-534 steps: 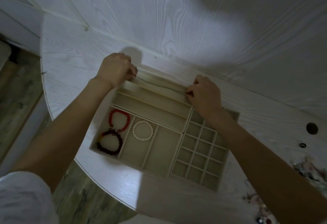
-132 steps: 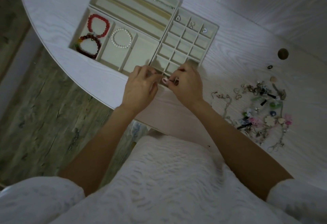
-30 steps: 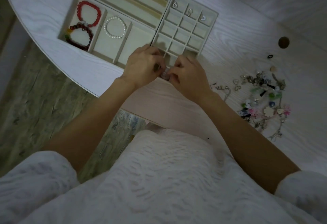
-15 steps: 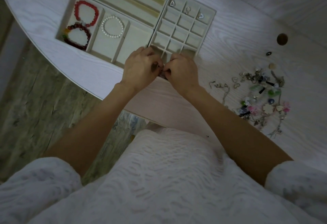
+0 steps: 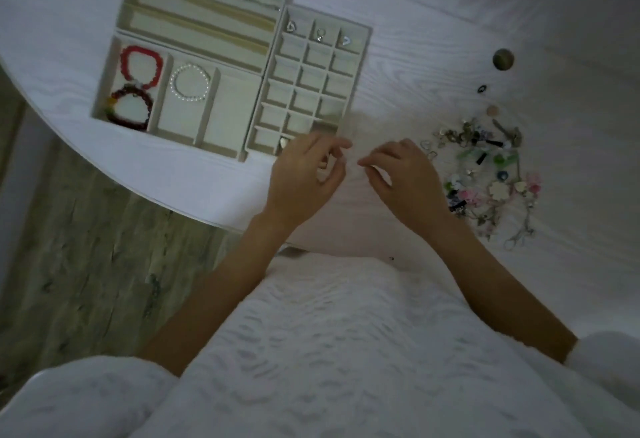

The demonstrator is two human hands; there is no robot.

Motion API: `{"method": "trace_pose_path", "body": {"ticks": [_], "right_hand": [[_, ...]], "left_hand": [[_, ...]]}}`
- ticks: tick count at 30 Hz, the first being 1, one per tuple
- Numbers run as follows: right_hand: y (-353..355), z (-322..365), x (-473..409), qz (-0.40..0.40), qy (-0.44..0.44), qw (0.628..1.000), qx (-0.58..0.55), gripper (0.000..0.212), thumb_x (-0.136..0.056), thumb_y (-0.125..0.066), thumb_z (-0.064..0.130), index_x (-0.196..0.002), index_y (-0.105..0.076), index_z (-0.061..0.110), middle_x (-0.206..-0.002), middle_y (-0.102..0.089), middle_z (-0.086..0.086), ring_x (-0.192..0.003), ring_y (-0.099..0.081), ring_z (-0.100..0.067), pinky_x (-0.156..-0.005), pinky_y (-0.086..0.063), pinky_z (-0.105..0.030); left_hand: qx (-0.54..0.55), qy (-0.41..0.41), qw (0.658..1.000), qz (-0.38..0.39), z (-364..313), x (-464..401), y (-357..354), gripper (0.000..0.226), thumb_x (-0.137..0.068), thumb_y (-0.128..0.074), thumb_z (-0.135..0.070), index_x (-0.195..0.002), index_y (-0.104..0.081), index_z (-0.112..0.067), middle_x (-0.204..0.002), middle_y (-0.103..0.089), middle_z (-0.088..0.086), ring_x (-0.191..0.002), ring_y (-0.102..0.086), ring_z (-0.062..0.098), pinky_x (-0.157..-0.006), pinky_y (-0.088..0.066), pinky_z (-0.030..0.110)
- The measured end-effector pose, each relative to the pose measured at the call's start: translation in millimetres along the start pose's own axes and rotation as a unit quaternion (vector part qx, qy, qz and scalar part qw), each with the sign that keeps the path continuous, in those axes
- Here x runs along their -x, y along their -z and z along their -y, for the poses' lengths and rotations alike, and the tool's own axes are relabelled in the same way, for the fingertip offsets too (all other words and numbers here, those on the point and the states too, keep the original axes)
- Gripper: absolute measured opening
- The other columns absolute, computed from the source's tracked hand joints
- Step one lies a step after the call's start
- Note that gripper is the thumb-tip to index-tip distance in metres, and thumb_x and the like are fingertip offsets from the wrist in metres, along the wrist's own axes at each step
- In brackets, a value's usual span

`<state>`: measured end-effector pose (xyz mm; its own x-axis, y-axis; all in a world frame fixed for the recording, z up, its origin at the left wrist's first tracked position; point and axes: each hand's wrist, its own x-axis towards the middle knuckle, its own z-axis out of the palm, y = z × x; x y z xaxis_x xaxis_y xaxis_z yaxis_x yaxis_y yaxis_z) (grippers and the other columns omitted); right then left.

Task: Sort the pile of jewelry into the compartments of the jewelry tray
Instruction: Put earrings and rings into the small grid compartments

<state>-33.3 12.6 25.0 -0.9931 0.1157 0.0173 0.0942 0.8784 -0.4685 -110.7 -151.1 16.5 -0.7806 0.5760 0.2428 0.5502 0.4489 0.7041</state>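
Both hands hover at the jewelry tray's (image 5: 360, 67) near corner — left hand (image 5: 304, 178) and right hand (image 5: 405, 174) loosely curled, empty. Small pale piece (image 5: 284, 142) in the nearest cell, beside left fingertips; pile (image 5: 485, 174) lies right.

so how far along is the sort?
Early. Done: two dark/red bracelets and a pearl bracelet in the tray, three small pieces in the grid's top row, one in the bottom row. In hand: nothing visible in left hand or right hand. Left: most of the pile.

Jewelry count on the white table
Three bead bracelets: red (image 5: 141, 66), dark (image 5: 132, 109), pearl (image 5: 190, 82); one tray (image 5: 360, 67); two hands.
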Motion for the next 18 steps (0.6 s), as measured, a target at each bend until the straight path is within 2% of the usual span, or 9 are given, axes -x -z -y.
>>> {"method": "trace_pose_path", "body": {"ticks": [2,5,8,11,13,16,18], "right_hand": [[15.3,-29.6,34.2,-0.011,-0.075,0.997,0.021,0.015,-0.085,-0.059,0.008,-0.095,-0.071,0.007,-0.089,-0.066,-0.011,-0.084,-0.056,-0.030,-0.073,-0.044,-0.036],[30.7,-71.2,81.9,-0.003,-0.244,0.969,0.038,0.021,-0.086,-0.060,0.006,-0.105,-0.069,0.009,-0.099,-0.063,-0.015,-0.092,-0.054,-0.035,-0.078,-0.041,-0.037],[41.2,-98.7,120.4,0.002,-0.346,0.938,0.040,0.029,-0.087,-0.060,0.009,-0.117,-0.062,0.010,-0.115,-0.057,-0.018,-0.103,-0.051,-0.036,-0.082,-0.040,-0.036],[37.6,-109.3,132.7,-0.008,-0.349,0.937,0.008,0.035,-0.084,-0.062,0.007,-0.120,-0.059,0.006,-0.118,-0.053,-0.021,-0.101,-0.053,-0.037,-0.076,-0.040,-0.033],[34.1,-115.9,132.7,-0.004,-0.337,0.941,-0.017,0.039,-0.084,-0.063,0.005,-0.122,-0.056,0.005,-0.117,-0.052,-0.020,-0.100,-0.053,-0.036,-0.077,-0.040,-0.033],[30.8,-122.1,127.9,-0.003,-0.304,0.952,-0.040,0.041,-0.085,-0.061,0.007,-0.125,-0.054,0.005,-0.117,-0.052,-0.017,-0.102,-0.052,-0.031,-0.080,-0.040,-0.031],[29.7,-125.4,123.3,-0.015,-0.280,0.959,-0.036,0.037,-0.088,-0.060,0.011,-0.124,-0.055,0.005,-0.115,-0.053,-0.017,-0.102,-0.053,-0.031,-0.082,-0.042,-0.033]], "left_hand": [[0.068,-0.019,0.995,0.064,-21.2,-6.1,-22.1,0.018,-0.088,-0.055,-0.016,-0.100,-0.068,-0.010,-0.085,-0.064,0.001,-0.072,-0.057,0.014,-0.068,-0.047,0.024],[0.106,-0.005,0.968,0.227,-48.3,-14.7,-62.1,0.023,-0.088,-0.055,-0.025,-0.106,-0.066,-0.015,-0.092,-0.065,-0.002,-0.079,-0.058,0.014,-0.070,-0.050,0.030],[0.005,-0.052,0.934,0.352,-71.0,-17.9,-103.0,0.038,-0.085,-0.066,-0.032,-0.120,-0.060,-0.018,-0.109,-0.060,0.004,-0.099,-0.054,0.022,-0.078,-0.049,0.039],[-0.140,-0.113,0.883,0.434,-77.8,-16.5,-123.1,0.062,-0.083,-0.066,-0.036,-0.138,-0.042,-0.020,-0.125,-0.047,0.007,-0.112,-0.043,0.025,-0.083,-0.042,0.034],[-0.189,-0.125,0.867,0.443,-77.5,-12.8,-129.0,0.062,-0.083,-0.066,-0.032,-0.139,-0.039,-0.022,-0.128,-0.043,0.005,-0.114,-0.041,0.023,-0.081,-0.041,0.032],[-0.132,-0.075,0.909,0.388,-69.5,-5.2,-128.1,0.054,-0.079,-0.071,-0.023,-0.129,-0.051,-0.020,-0.122,-0.048,0.007,-0.111,-0.046,0.025,-0.070,-0.046,0.034],[-0.099,-0.019,0.933,0.347,-61.9,-2.0,-124.5,0.048,-0.077,-0.075,-0.020,-0.121,-0.057,-0.018,-0.117,-0.052,0.007,-0.107,-0.049,0.025,-0.070,-0.049,0.036]]}}
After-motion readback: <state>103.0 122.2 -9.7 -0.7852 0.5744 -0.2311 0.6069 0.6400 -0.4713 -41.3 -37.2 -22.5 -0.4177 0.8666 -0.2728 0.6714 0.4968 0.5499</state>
